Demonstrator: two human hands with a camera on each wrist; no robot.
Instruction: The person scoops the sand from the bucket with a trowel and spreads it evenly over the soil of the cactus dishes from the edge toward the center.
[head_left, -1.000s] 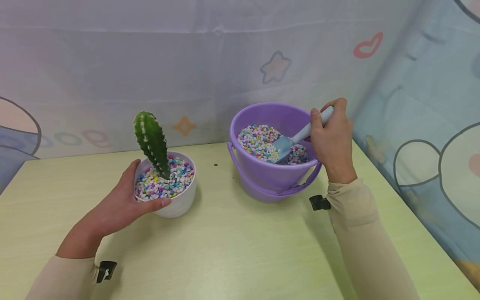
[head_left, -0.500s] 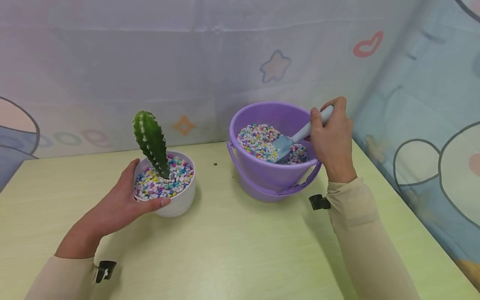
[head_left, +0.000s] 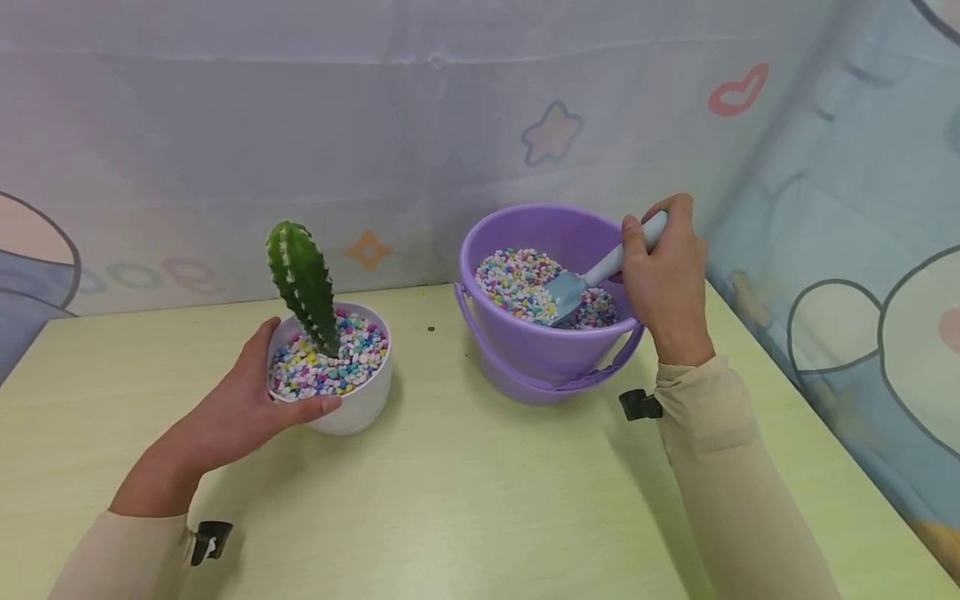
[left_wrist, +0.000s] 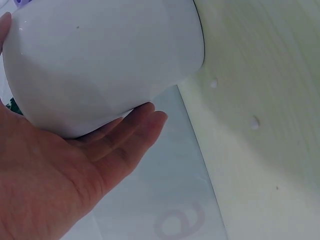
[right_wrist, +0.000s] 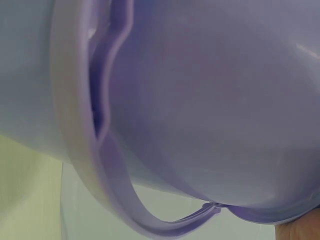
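A white plant pot (head_left: 358, 408) stands on the table at left, filled with multicoloured pebbles (head_left: 360, 354). From them rises a green cactus (head_left: 300, 279), leaning left. My left hand (head_left: 238, 408) holds the pot's near left side, thumb across the front; the left wrist view shows its fingers (left_wrist: 132, 135) along the white wall. At right, a purple bucket (head_left: 525, 354) contains more small pebbles (head_left: 517, 283). My right hand (head_left: 663, 279) grips the handle of a light blue toy shovel (head_left: 567, 289) above the bucket's right rim. The shovel's blade tip is down in the pebbles.
The bucket's handle (right_wrist: 117, 192) hangs down its near side. Behind the pale table (head_left: 465, 500) hangs a printed cloth (head_left: 262, 142), with another at right (head_left: 847, 217). A small dark speck (head_left: 431, 328) lies between pot and bucket; a few white bits (left_wrist: 254, 122) lie near the pot.
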